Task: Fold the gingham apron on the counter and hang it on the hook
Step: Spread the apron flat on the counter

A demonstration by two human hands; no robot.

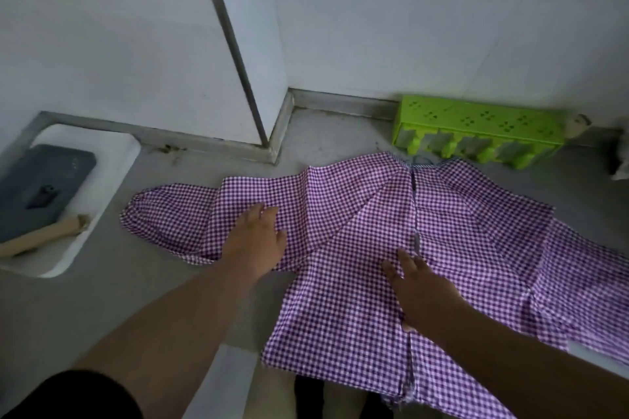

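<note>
I have the purple gingham apron spread over the grey counter, just in front of the green plastic rack that stands against the wall. Its near edge hangs over the counter's front, and one rounded flap trails off to the left of the rack, toward the white tray holding a dark slab and a cardboard tube.

My left hand lies flat on the cloth near that left flap, fingers straight, gripping nothing. My right hand rests flat on the middle panel, beside the seam that runs from the rack side toward me; its fingers also look released, pressing rather than pinching.

I judge this to be the smoothing stage ahead of the first fold. To do it well, I would keep the right palm down as an anchor on the seam and sweep the left outward to flatten the diagonal crease. Then I would fold the flap in along the seam line, so the edges meet squarely. No hook is in view.
</note>
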